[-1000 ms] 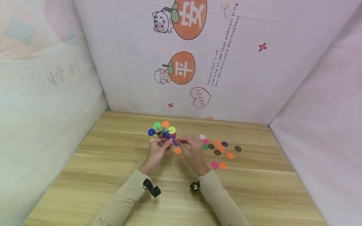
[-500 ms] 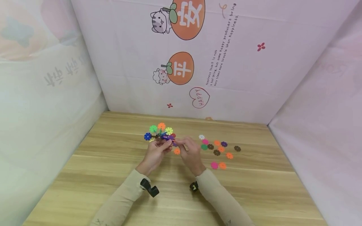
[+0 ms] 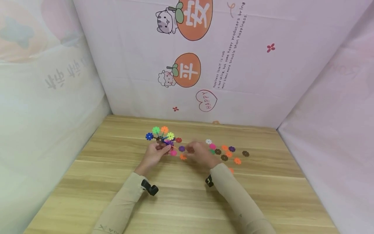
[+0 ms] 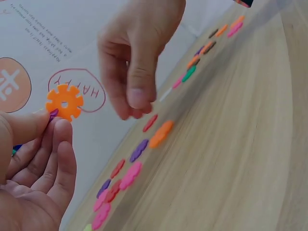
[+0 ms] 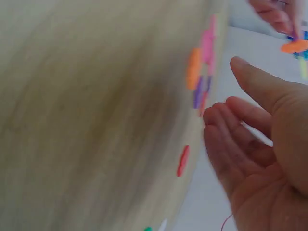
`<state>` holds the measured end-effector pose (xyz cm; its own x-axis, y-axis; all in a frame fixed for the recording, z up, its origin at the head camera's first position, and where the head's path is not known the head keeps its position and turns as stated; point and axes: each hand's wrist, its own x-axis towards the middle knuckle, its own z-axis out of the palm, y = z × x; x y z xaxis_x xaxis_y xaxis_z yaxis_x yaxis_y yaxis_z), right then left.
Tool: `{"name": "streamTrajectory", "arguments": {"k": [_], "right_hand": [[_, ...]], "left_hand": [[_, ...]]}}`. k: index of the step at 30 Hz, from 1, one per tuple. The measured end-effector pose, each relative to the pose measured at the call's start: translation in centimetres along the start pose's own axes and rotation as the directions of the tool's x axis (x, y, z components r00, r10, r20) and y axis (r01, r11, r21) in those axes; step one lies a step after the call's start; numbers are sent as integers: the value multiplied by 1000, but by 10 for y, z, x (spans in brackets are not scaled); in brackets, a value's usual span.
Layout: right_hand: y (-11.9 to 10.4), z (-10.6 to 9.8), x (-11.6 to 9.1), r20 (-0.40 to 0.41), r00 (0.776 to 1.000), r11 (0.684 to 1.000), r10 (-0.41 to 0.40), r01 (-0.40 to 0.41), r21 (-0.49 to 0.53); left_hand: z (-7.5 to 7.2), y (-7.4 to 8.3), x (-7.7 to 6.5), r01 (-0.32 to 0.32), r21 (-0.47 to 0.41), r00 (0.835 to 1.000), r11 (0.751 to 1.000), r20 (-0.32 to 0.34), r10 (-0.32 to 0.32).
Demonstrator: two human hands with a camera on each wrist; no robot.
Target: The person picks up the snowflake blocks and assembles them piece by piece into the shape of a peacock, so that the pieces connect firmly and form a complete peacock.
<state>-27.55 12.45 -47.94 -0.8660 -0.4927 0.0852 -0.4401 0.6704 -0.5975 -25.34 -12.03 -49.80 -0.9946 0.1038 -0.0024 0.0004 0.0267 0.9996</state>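
Observation:
My left hand (image 3: pixel 152 156) pinches a cluster of joined snowflake discs (image 3: pixel 160 139) above the table. Blue, green, orange and yellow discs fan out from its brown middle. In the left wrist view, an orange snowflake disc (image 4: pixel 58 91) is joined to a purple piece at the left hand's fingertips. My right hand (image 3: pixel 201 153) is apart from the cluster, to its right, over the table. The right wrist view shows the right hand (image 5: pixel 255 139) with loosely bent fingers and nothing in them. Part of the cluster is hidden behind the left hand.
Loose snowflake discs lie near the hands, among them a purple disc (image 3: pixel 181 149) and a red disc (image 3: pixel 178 140). Farther right are several more, including a brown disc (image 3: pixel 245 153) and an orange disc (image 3: pixel 237 161). Fabric walls (image 3: pixel 248 97) enclose the wooden table (image 3: pixel 181 201).
My right hand has let go of the orange disc and drawn back to the right. The left hand has shifted left with the cluster, and the loose discs between the hands are now uncovered.

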Motion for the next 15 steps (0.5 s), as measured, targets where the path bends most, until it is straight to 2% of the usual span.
{"name": "streamTrajectory", "arguments": {"k": [2, 4, 9, 15], "right_hand": [[4, 4, 4, 71, 997, 999, 22, -20, -34], [7, 9, 7, 98, 994, 999, 36, -33, -30], [8, 14, 14, 82, 995, 998, 64, -62, -18], [3, 15, 16, 72, 992, 993, 106, -102, -60]], "left_hand": [[-3, 0, 1, 3, 20, 1000, 1000, 0, -3], [-4, 1, 1, 4, 31, 1000, 1000, 4, -4], [-4, 6, -1, -1, 57, 1000, 998, 8, 0], [-8, 7, -3, -23, 64, 999, 998, 24, 22]]}}
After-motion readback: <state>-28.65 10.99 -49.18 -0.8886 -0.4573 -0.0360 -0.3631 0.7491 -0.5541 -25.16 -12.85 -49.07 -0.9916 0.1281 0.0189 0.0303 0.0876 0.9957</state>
